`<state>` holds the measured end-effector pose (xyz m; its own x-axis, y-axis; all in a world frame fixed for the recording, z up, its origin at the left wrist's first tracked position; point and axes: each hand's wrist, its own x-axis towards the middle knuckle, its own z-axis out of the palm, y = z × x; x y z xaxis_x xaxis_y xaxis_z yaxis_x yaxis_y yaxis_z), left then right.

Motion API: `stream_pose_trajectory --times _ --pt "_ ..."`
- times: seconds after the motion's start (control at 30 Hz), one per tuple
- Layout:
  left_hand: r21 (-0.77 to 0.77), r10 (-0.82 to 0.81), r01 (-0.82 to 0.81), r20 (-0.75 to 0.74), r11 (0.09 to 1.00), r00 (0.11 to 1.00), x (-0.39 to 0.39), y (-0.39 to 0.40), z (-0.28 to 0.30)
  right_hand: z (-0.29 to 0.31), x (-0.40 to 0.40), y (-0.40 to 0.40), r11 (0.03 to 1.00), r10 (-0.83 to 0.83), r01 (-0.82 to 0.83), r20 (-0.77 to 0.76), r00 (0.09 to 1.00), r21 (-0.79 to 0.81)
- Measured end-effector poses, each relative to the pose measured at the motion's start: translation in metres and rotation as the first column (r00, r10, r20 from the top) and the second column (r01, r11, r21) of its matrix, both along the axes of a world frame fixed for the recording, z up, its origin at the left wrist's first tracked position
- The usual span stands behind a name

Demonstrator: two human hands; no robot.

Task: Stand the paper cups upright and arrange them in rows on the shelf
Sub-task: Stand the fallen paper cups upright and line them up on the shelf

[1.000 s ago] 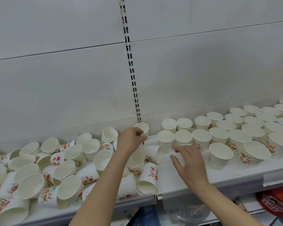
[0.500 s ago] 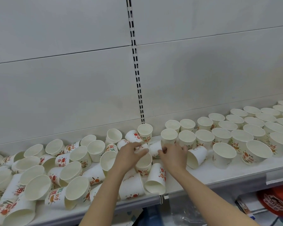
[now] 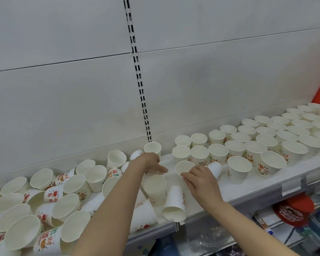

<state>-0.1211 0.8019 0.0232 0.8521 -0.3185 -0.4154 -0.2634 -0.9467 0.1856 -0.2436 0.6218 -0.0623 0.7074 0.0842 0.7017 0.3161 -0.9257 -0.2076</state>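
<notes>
Fingers (image 3: 189, 179) grip upright cup's (image 3: 184, 168) rim.

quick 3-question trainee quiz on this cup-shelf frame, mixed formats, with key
1. True or false: the right hand grips an upright cup by its rim.
2. Multiple choice: the upright rows of cups sit on which part of the shelf? A) left B) right C) both ends
3. Fill in: the cup at the front edge, near the right forearm, lies on its ____.

Key: 1 true; 2 B; 3 side. The left hand reaches among the tipped cups; whether it holds one cannot be told.
</notes>
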Motion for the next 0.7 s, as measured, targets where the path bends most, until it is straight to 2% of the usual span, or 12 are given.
stream_pose_trajectory --times 0.07,0.17,0.27,0.33,0.4,0.53,0.63,0.7 --pt "0.054 -0.042 0.045 -0.057 0.998 0.997 0.002 -0.001 -0.003 -0.001 -0.001 -0.004 1.0 -0.007 0.007 -0.006 1.0 0.016" --pt "0.034 -0.063 0.064 -0.028 0.997 0.998 0.001 -0.001 -0.014 0.0 -0.004 -0.009 0.999 0.004 -0.003 -0.02 1.0 0.044" --pt "-0.146 0.036 -0.023 0.087 0.989 0.996 0.001 0.002 -0.019 0.001 -0.014 -0.017 0.997 0.006 -0.006 -0.008 1.0 0.074" --pt "-0.305 0.134 -0.074 0.18 0.95 0.975 -0.004 0.002 -0.018 0.0 -0.021 -0.028 0.997 -0.023 0.024 -0.014 1.0 0.073" --pt "-0.387 0.171 -0.07 0.233 0.919 0.957 -0.01 -0.001 -0.021 -0.002 -0.027 -0.042 0.998 -0.057 0.06 -0.097 0.994 0.033" --pt "-0.403 0.137 -0.016 0.273 0.915 0.952 -0.024 -0.014 -0.024 0.0 -0.029 -0.059 0.991 -0.099 0.06 -0.354 0.93 -0.12" --pt "-0.449 0.165 -0.016 0.295 0.894 0.941 -0.027 -0.018 -0.024 0.002 -0.023 -0.062 0.971 -0.144 0.049 -0.409 0.901 -0.233" --pt "-0.425 0.149 -0.016 0.283 0.905 0.948 -0.029 -0.018 -0.025 0.001 -0.019 -0.064 0.96 -0.162 0.047 -0.412 0.897 -0.276"
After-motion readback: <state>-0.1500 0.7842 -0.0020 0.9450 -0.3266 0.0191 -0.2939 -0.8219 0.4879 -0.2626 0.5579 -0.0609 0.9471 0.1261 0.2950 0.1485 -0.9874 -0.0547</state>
